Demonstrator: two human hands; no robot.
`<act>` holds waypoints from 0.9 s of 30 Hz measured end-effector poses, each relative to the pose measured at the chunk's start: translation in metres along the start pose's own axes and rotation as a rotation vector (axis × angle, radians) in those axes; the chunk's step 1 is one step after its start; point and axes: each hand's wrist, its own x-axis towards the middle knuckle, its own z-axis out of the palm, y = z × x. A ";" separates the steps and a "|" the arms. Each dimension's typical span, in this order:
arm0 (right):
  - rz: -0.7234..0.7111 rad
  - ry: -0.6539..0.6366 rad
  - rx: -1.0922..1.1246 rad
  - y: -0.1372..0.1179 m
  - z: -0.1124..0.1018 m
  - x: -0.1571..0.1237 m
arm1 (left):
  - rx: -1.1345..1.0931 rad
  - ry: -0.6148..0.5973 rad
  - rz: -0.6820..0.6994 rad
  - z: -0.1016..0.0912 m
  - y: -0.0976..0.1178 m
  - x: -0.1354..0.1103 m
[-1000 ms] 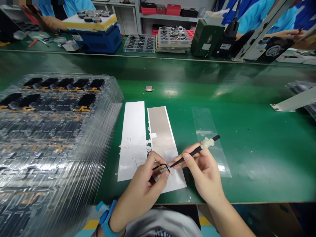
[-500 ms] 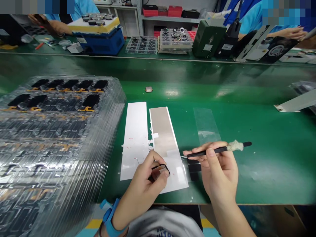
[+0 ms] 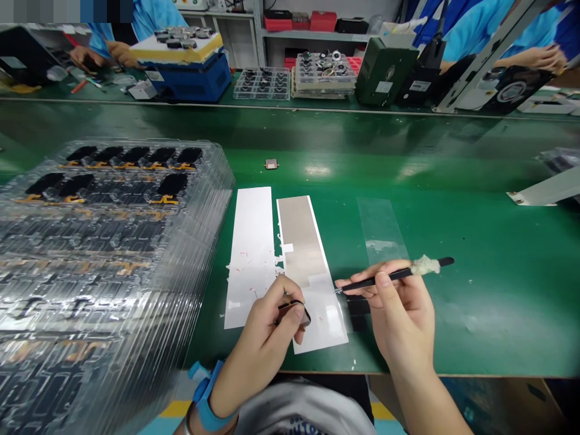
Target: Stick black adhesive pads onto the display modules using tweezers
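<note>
My left hand (image 3: 260,338) pinches a small black-rimmed flat part (image 3: 293,314) between thumb and fingers, and the fingers hide most of it. It sits above the lower end of a silver-grey sheet strip (image 3: 299,251) on white backing. My right hand (image 3: 401,308) grips black tweezers (image 3: 389,278) with a white fluffy wrap near their rear end. Their tips point left, apart from the small part. A white peeled liner strip (image 3: 251,254) lies left of the silver strip, and a clear film strip (image 3: 381,226) lies to the right.
A tall stack of clear trays (image 3: 113,254) holding black parts with orange flex tails fills the left. A small metal part (image 3: 270,164) lies on the green bench mat (image 3: 475,181). Co-workers' hands (image 3: 530,60) and trays stand at the far bench.
My right hand has moved right, drawing the tweezer tips away from the small part. The left hand and part have shifted little, with more of the part now hidden.
</note>
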 end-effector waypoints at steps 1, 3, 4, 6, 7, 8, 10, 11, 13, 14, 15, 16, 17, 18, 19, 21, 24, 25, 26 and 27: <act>0.001 0.005 -0.001 0.000 0.000 0.000 | -0.012 0.004 -0.007 0.000 0.000 0.000; 0.000 0.023 -0.002 0.000 0.000 0.000 | -0.038 0.018 -0.019 0.000 0.000 0.001; 0.000 0.035 -0.002 0.000 0.000 0.000 | -0.049 0.022 -0.021 0.000 0.000 0.001; 0.001 0.061 -0.001 -0.001 0.000 0.001 | -0.060 0.010 -0.017 0.001 0.001 0.001; 0.000 0.073 0.001 -0.001 -0.001 0.001 | -0.059 -0.001 -0.017 0.001 0.001 0.001; -0.002 0.087 0.001 -0.001 -0.001 0.001 | -0.057 -0.012 -0.020 0.001 0.002 0.000; -0.013 0.111 0.003 -0.002 -0.001 0.001 | -0.042 -0.019 -0.023 0.001 0.002 0.000; -0.019 0.121 0.004 -0.002 -0.001 0.001 | -0.031 -0.018 -0.023 0.002 0.002 0.000; -0.031 0.135 0.007 -0.002 -0.001 0.002 | -0.005 -0.008 -0.010 0.002 0.002 0.000; -0.035 0.138 0.008 -0.002 0.000 0.002 | 0.009 0.001 0.002 0.002 0.002 0.000; -0.039 0.138 0.009 -0.002 0.000 0.003 | 0.020 0.013 0.015 0.002 0.001 0.000; -0.042 0.137 0.009 -0.003 0.000 0.003 | 0.029 0.028 0.027 0.002 0.000 0.001; -0.044 0.134 0.009 -0.003 0.000 0.003 | 0.035 0.046 0.039 0.002 0.000 0.001; -0.044 0.129 0.008 -0.003 0.000 0.003 | 0.041 0.062 0.046 0.002 -0.001 0.002; -0.041 0.124 0.005 -0.003 0.000 0.002 | 0.046 0.075 0.050 0.002 -0.001 0.002; -0.037 0.114 0.000 -0.002 -0.001 0.002 | 0.062 0.098 0.052 0.002 -0.002 0.002; -0.028 0.106 -0.017 -0.001 -0.002 0.001 | 0.090 0.128 0.058 0.003 -0.001 0.003; -0.025 0.101 -0.023 0.000 -0.001 0.001 | 0.094 0.138 0.057 0.003 -0.001 0.002; -0.023 0.095 -0.027 0.000 0.000 0.001 | 0.094 0.145 0.055 0.004 -0.001 0.002; -0.026 0.088 -0.030 0.000 0.001 0.001 | 0.096 0.148 0.052 0.004 0.000 0.002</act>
